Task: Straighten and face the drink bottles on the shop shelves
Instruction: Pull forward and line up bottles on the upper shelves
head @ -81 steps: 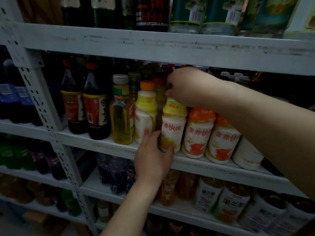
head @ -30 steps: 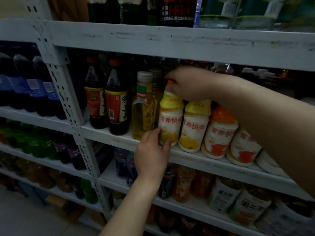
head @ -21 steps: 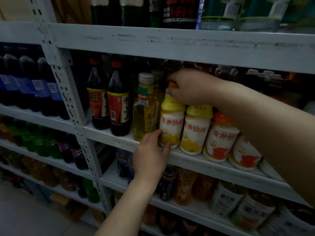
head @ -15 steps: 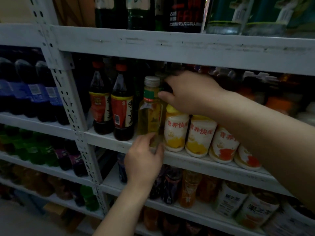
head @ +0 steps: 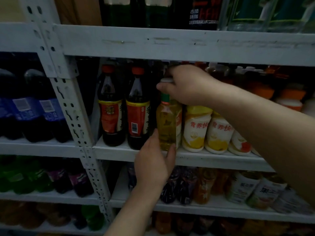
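Standing upright on the shelf, the yellow bottle is held between the 2 hands, the right hand curled round its cap above, the left hand pinching its base below.

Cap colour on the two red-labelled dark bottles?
Orange-red caps on both dark bottles; the head view, the only one, shows it.

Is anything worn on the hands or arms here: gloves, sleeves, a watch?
Nothing that shows. The left hand and right hand are bare: no gloves or rings I can make out in the dim light. The left forearm and right forearm are uncovered to the frame edge: no sleeve, watch or band.
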